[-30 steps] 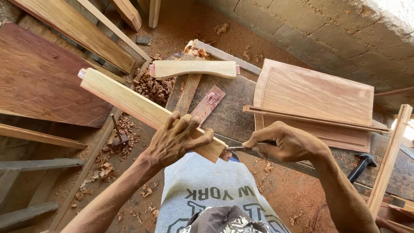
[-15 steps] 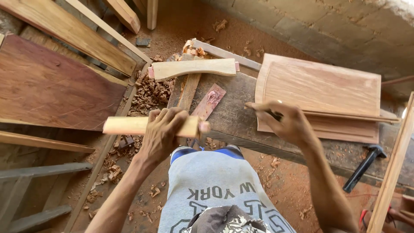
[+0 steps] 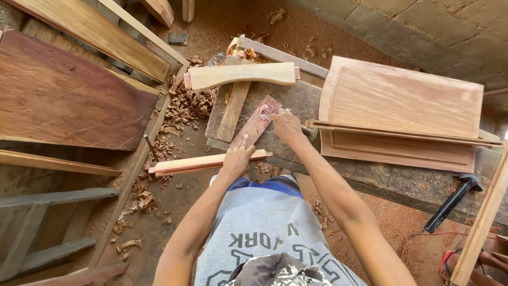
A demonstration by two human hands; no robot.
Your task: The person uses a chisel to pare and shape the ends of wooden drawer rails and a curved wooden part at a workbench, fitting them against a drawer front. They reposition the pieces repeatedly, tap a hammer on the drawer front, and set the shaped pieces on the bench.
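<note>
We find the left hand with its fingers clenched over a pale wooden bar, which lies crosswise at the near edge of the desk. The right hand sits just beyond, fingers closed around a slim tool whose kind we cannot tell, its tip on a reddish wood strip. Beyond the fingers lies a curved pale piece. Stacked panels rest right of the right fingers.
</note>
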